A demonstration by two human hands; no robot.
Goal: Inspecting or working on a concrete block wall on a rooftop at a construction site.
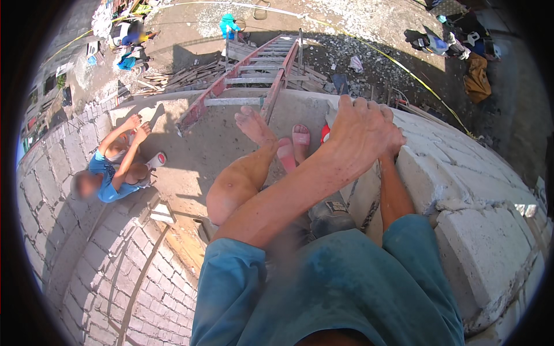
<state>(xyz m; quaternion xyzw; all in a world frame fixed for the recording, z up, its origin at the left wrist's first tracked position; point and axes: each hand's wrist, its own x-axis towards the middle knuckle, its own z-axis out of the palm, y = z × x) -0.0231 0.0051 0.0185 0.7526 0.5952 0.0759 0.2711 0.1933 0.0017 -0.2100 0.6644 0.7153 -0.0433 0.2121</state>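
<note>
My left hand [360, 124] is bent over with its knuckles up, fingers curled down. It lies against my right hand [397, 140], which is mostly hidden beneath it. Whether anything is inside the curled fingers is hidden. Both hands are above the concrete block wall [438, 179] to my right. My left forearm crosses in front of my body. My left knee is bent, with a bare foot [255, 126] on the concrete ledge [219, 131]. A pink sandal [285, 154] is beside a foot in a matching sandal [300, 136]. A red object [325, 132] shows partly behind my left wrist.
A red-and-grey ladder [254, 75] leans at the ledge's far edge. A person in a blue shirt [109, 176] crouches at left, hands raised. Far below are wooden planks [199, 78], gravel, other people and a yellow line [398, 64]. A wooden board [184, 248] lies at lower left.
</note>
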